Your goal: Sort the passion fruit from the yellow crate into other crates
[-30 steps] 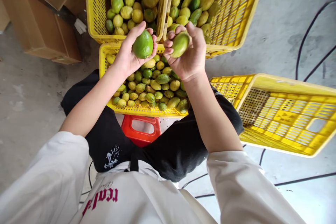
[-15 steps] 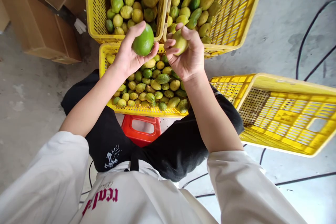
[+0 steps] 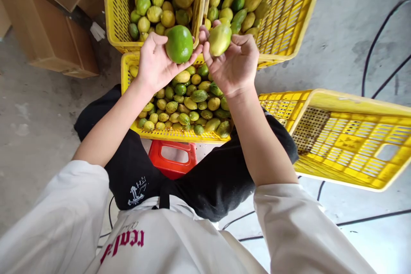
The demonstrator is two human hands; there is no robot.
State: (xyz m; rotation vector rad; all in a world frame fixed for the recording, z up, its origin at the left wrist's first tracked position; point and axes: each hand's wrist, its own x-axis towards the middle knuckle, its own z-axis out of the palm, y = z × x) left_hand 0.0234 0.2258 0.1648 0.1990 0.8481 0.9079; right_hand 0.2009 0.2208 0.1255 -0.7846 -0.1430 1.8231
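- Left hand [image 3: 157,66]: palm up, grip cupped loosely around a round, glossy, deep-green fruit [image 3: 179,43] that rests on the fingertips; the thumb touches its left side.
- Right hand [image 3: 236,66]: palm up, fingers curled; grip pinches a pale yellow-green oval fruit [image 3: 219,39] between thumb and fingertips.
- Relation: the two fruits sit side by side at the same height, close but not touching; the hands' fingertips nearly meet between them. The oval fruit's long axis tilts up and to the right.
- Position: both fruits are held above the far rim of the near yellow slatted plastic crate [image 3: 126,78], which is full of small green and yellow fruit.
- Beyond: the far-left yellow crate [image 3: 116,8] lies straight ahead of the left hand, the far-right yellow crate [image 3: 289,17] ahead of the right; both hold larger fruit.
- Right side: an unfilled yellow crate [image 3: 346,141], tipped, on the concrete floor [image 3: 38,115].
- Below: red plastic stool [image 3: 173,160].
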